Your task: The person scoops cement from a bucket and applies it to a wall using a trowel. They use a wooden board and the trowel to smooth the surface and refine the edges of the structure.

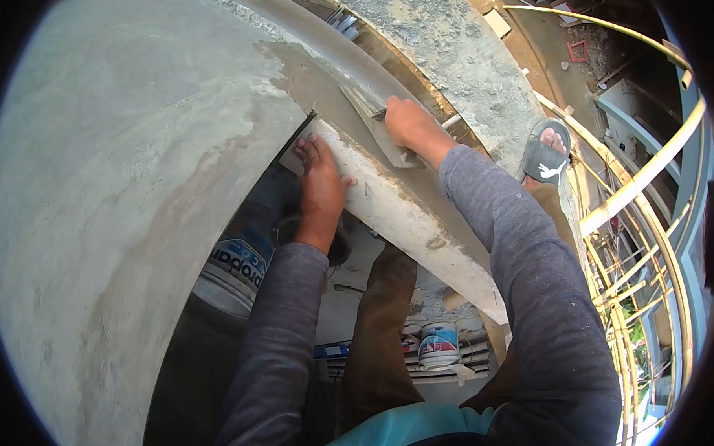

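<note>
My right hand (414, 129) is closed round the handle of a flat metal trowel (376, 129), whose blade lies on the wet grey cement (315, 84) of a curved ledge. Just left of it, my left hand (321, 182) rests with its fingers on the upper end of a pale, cement-spotted board (420, 225). The thumb lies on the board's face and the fingers reach over its left side. This board runs along the ledge's inner edge, down to the right. A smooth grey plastered surface (140, 137) curves away at the left.
Below the board, a bucket with blue lettering (233, 270) stands in shadow and a smaller paint bucket (439, 344) sits on slats. Bamboo scaffolding (641, 186) rises at the right. My sandalled foot (547, 151) is on a rough concrete ledge (457, 53).
</note>
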`<state>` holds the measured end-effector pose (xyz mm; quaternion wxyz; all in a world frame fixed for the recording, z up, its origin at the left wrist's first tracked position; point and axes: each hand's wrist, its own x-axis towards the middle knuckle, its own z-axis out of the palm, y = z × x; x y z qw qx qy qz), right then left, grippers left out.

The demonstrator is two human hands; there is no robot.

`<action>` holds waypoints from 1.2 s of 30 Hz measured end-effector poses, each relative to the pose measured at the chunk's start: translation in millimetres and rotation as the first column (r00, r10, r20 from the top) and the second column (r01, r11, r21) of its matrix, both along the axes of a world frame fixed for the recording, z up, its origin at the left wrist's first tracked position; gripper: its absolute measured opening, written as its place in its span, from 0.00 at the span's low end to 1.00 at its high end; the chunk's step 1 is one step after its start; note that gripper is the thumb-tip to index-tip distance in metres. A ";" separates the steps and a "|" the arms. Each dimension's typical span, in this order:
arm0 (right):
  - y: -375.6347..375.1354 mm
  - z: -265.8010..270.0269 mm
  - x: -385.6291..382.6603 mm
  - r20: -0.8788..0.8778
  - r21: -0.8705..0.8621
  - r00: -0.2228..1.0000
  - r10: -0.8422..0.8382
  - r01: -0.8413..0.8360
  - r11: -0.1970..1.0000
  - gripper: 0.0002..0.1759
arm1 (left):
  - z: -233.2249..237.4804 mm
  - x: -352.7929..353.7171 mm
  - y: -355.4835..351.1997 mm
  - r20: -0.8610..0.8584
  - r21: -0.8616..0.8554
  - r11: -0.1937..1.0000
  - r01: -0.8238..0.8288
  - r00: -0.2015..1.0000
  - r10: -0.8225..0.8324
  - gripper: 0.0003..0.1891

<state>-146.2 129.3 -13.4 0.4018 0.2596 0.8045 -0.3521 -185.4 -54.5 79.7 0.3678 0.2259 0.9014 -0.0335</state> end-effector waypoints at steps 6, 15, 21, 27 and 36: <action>-5.8 -1.3 -46.2 -0.149 -0.079 0.983 -0.104 0.093 0.993 0.17 | -6.8 2.1 -6.3 -0.043 0.009 1.000 0.020 0.999 -0.020 0.62; -13.8 -4.3 -62.3 -0.136 -0.022 0.991 0.003 -0.006 1.000 0.15 | -2.2 0.8 -2.4 -0.027 0.006 1.000 0.004 1.000 -0.004 0.62; 1.5 2.6 -6.0 0.066 -0.135 0.996 0.063 -0.054 0.989 0.14 | -1.9 0.3 -3.0 -0.008 0.015 1.000 0.022 1.000 -0.021 0.61; 7.3 27.9 -25.3 -0.079 -0.053 0.988 -0.132 0.128 0.990 0.14 | -1.1 1.0 -2.0 -0.016 0.004 1.000 0.030 0.999 -0.029 0.61; -10.2 14.8 -61.7 -0.117 -0.101 0.990 -0.073 0.061 0.993 0.14 | -6.1 1.7 -7.0 -0.045 0.001 1.000 0.023 0.999 -0.023 0.63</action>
